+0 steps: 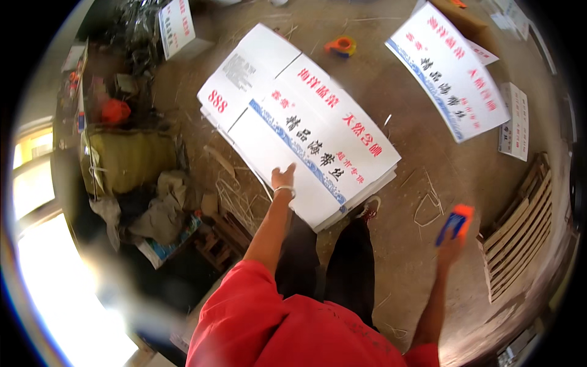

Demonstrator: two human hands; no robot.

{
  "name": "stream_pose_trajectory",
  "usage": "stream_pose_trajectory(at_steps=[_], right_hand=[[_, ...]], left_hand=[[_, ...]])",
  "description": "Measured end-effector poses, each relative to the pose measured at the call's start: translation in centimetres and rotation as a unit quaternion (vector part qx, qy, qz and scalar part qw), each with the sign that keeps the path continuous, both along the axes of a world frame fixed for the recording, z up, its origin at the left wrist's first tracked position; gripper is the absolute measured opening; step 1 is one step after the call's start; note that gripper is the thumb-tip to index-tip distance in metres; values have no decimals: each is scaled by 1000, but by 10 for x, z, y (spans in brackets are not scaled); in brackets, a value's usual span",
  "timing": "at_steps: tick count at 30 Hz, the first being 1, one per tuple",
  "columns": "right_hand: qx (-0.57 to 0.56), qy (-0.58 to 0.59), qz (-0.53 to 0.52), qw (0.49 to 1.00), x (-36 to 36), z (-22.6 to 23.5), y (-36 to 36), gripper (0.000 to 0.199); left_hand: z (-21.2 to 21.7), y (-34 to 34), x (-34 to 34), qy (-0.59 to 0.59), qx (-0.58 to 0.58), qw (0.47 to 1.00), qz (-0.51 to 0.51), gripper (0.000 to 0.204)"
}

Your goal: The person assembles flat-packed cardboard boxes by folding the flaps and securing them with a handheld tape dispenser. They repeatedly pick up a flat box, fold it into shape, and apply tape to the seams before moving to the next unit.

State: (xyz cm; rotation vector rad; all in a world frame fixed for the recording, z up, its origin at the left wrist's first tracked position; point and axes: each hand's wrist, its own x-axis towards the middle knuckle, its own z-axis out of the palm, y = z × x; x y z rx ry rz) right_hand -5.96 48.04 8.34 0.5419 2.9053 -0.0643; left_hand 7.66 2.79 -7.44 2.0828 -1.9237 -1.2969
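A stack of flattened white cardboard boxes (pixel 306 122) with red and black print and a blue wave band lies in front of my legs. My left hand (pixel 283 178) rests on its near left part, with fingers apart and nothing held. A bracelet circles that wrist. Off to the right, away from the stack, my right hand (pixel 451 246) is closed around an orange and blue tape dispenser (pixel 463 214). That hand is partly blurred, and its grip is partly hidden.
An orange and yellow roll of tape (pixel 341 46) lies beyond the stack. White cartons (pixel 449 73) stand at the far right, above a slatted wooden pallet (pixel 520 229). On the left are a yellowish sack (pixel 131 162), wood scraps and loose straps (pixel 235 199).
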Motion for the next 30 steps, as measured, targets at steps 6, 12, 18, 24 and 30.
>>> stream_pose_trajectory(at_steps=[6, 12, 18, 24, 30], right_hand=[[-144, -258, -18, 955, 179, -50, -17, 49], [-146, -258, 57, 953, 163, -12, -56, 44], [-92, -163, 320, 929, 93, -82, -163, 45], [-72, -78, 482, 869, 46, -171, -341, 42], [-55, -51, 457, 886, 97, -212, -386, 50]], left_hand=[[-78, -27, 137, -73, 104, 982, 139, 75], [-80, -22, 100, -79, 167, 973, 136, 71], [-86, -7, 100, -178, 38, 978, 104, 47], [-67, -10, 103, -97, 136, 983, 76, 50], [-65, -1, 110, 45, 207, 959, 190, 49]])
